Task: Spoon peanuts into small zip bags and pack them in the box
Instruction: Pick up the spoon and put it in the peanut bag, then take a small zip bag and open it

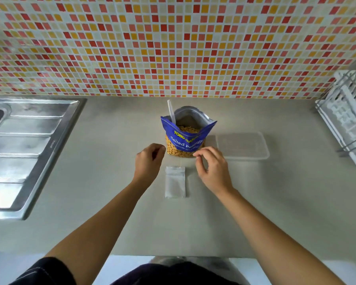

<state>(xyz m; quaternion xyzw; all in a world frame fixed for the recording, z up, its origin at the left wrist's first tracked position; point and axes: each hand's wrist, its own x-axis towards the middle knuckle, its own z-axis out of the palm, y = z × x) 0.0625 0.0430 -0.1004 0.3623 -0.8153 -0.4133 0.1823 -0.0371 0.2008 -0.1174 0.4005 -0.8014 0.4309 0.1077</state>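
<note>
A blue bag of salted peanuts (186, 136) stands open on the grey counter (115, 202), a white plastic spoon (171, 112) sticking out of it at the left. A stack of small clear zip bags (175, 181) lies flat in front of it. To the right of the peanut bag rests a clear plastic box (243, 146) with its lid on. My left hand (149, 160) hovers left of the peanut bag's base with loosely curled fingers, holding nothing. My right hand (212, 168) hovers right of the zip bags, fingers loosely curled and empty.
A steel sink and draining board (25, 149) fills the left of the counter. A white dish rack (347, 120) stands at the far right. A mosaic tiled wall (173, 46) closes the back. The counter's front edge runs near my body.
</note>
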